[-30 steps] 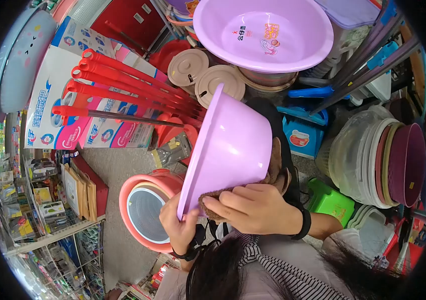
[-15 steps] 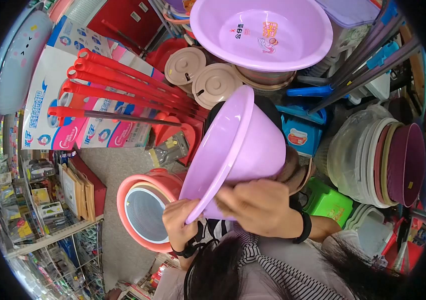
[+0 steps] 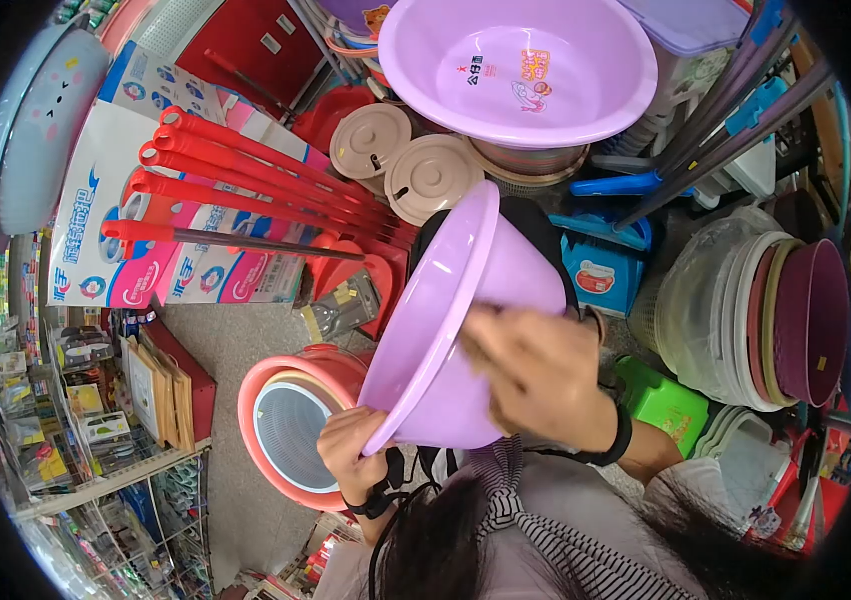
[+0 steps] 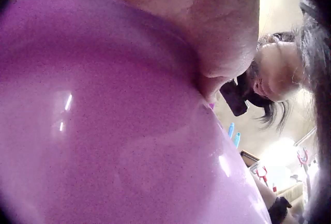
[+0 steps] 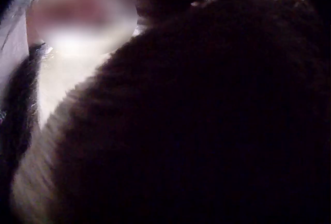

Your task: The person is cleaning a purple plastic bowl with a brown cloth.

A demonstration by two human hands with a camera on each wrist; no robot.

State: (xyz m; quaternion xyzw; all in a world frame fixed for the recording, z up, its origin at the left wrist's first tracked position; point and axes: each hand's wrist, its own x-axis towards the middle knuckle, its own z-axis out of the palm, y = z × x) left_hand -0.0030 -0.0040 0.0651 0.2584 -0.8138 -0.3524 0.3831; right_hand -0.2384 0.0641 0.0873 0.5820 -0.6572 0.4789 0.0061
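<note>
A light purple plastic basin (image 3: 521,270) is tilted on its side in front of the person's chest. The left hand (image 3: 354,450) grips its lower rim, thumb and fingers on either side of the edge. In the left wrist view the smooth basin wall (image 4: 119,125) fills most of the picture below that hand. Blurred by motion, the right hand (image 3: 551,385) lies against the outside of the basin with fingers bent. It holds a fuzzy brown cloth (image 5: 181,120), which covers most of the right wrist view and is mostly hidden behind the hand in the head view.
Another purple basin (image 3: 516,70) with printed figures stands beyond. Red-handled poles (image 3: 266,170) lean at the left before printed boxes (image 3: 96,240). Pink tubs (image 3: 271,470) sit on the floor, stacked bowls (image 3: 816,320) at the right, a blue dustpan (image 3: 596,265) between.
The basin has turned so its inside faces the head camera more. The right hand has moved up and right along its outer wall with the cloth. The left hand stays at the rim.
</note>
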